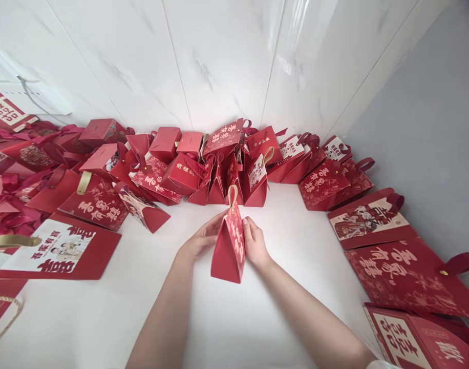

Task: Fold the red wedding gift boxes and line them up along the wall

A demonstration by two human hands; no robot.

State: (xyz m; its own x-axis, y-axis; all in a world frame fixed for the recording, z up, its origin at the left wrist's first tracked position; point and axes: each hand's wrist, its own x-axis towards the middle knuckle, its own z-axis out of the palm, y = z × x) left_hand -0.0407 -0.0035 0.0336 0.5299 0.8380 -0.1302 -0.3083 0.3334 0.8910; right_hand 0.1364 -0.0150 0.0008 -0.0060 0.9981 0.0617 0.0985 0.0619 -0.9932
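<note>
Forearms [163, 318] over worktop [227, 333]; left hand [201, 241] and right hand [256, 243] clamped on red box [227, 253], upright between them, gold loop [235, 191] topmost, neither nearer.

Ctr box [227, 253]: smooth matt cardbd w/ fabric-like loop [235, 197]; wall tiles [222, 61] smooth, glossy.
</note>
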